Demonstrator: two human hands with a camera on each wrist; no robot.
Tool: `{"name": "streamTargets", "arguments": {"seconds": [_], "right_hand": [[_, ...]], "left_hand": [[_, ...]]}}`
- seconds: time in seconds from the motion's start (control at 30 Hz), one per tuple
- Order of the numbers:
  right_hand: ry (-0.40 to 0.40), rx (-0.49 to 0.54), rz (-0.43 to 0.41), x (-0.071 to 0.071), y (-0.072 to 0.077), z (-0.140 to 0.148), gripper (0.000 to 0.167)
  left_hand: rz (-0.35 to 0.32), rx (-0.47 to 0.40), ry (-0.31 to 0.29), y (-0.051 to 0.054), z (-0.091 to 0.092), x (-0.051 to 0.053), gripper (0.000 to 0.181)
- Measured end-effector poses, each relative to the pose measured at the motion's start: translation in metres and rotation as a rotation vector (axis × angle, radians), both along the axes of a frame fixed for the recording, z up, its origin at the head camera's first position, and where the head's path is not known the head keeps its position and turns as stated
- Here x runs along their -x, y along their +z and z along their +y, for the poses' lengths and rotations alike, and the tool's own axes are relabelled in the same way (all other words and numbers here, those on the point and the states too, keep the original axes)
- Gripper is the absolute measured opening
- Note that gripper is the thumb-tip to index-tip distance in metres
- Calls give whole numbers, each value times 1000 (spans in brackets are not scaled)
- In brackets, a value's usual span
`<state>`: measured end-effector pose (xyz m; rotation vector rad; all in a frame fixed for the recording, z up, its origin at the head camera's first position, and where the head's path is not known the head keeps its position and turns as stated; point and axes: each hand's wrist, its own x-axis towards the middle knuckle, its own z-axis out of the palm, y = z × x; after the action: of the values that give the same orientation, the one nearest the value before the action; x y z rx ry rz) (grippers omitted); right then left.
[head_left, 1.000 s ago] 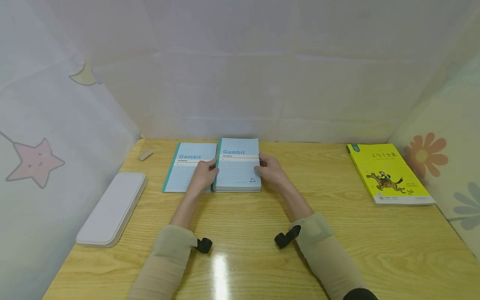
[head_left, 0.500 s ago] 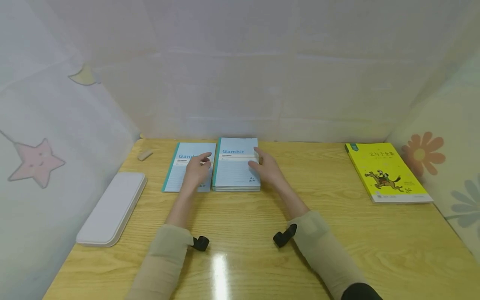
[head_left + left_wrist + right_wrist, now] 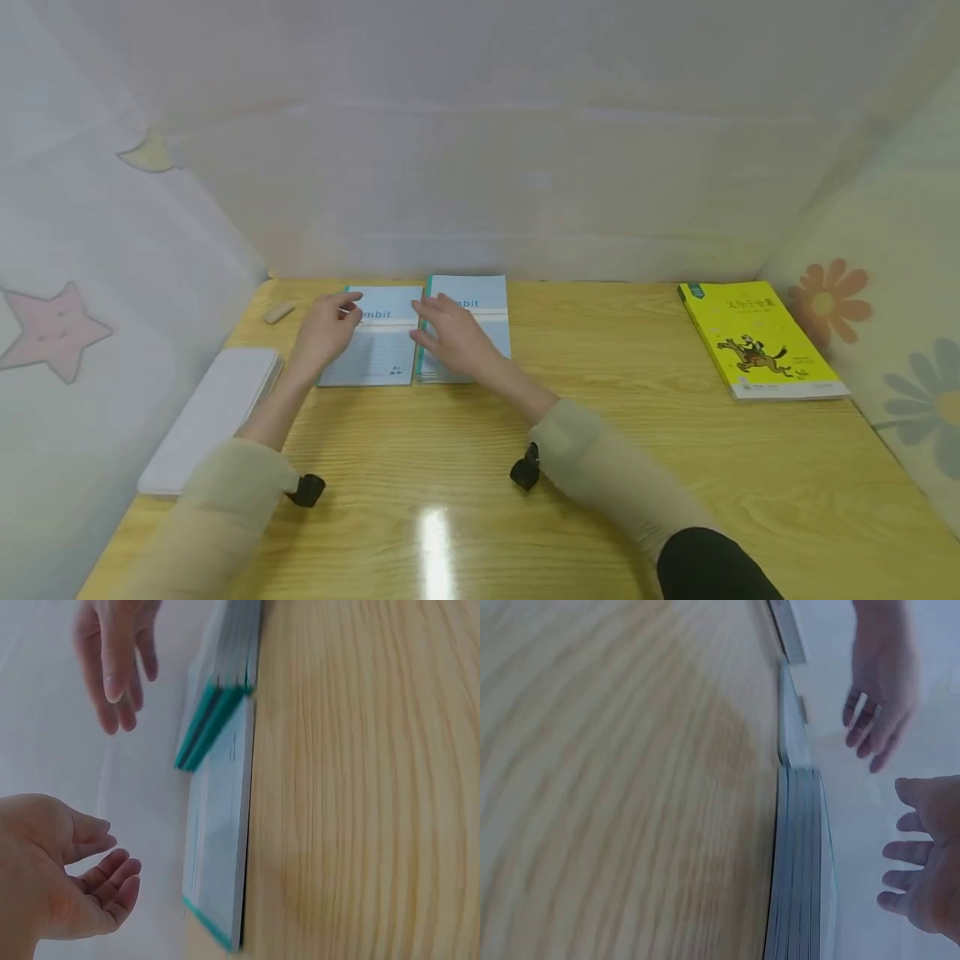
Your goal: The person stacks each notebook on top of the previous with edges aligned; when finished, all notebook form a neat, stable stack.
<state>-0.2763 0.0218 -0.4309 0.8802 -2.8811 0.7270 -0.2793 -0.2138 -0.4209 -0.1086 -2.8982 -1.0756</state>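
Two piles of pale blue notebooks lie side by side on the wooden table, their green spines to the left. The left notebook (image 3: 381, 354) sits low and flat; the right stack (image 3: 480, 292) is several notebooks thick, its layered edges (image 3: 799, 847) plain in the right wrist view. My left hand (image 3: 326, 331) hovers over the left notebook's left edge, fingers loosely bent and holding nothing. Above the right stack is my right hand (image 3: 457, 336), fingers spread and apart from the covers. Both wrist views show the hands (image 3: 67, 870) raised clear of the notebooks.
A white flat case (image 3: 210, 421) lies at the left, under the left forearm. Behind it rests a small beige block (image 3: 279, 312). A yellow book (image 3: 761, 342) lies at the right. A pale cloth wall (image 3: 465, 192) rises along the table's back edge.
Both hands have come off the right notebook stack. They have risen and moved left, the left hand past the left notebook's spine. The notebooks keep their places; the head view has shifted slightly.
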Motion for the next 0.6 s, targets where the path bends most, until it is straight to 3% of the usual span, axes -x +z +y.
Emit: {"name": "streamTargets", "arguments": {"seconds": [0.13,0.3,0.6], "right_hand": [[108,-182,74,-10,-2,-36,56],[175,-315,98,-20,-13,-69,56],[243,-463,134,-37,-36,-100,55]], "left_hand": [[3,72,-38,3,-28,-4,48],[34,138,-77,-3,-57,-11,46],[-48,182,-126,-9,-78,-25,54]]}}
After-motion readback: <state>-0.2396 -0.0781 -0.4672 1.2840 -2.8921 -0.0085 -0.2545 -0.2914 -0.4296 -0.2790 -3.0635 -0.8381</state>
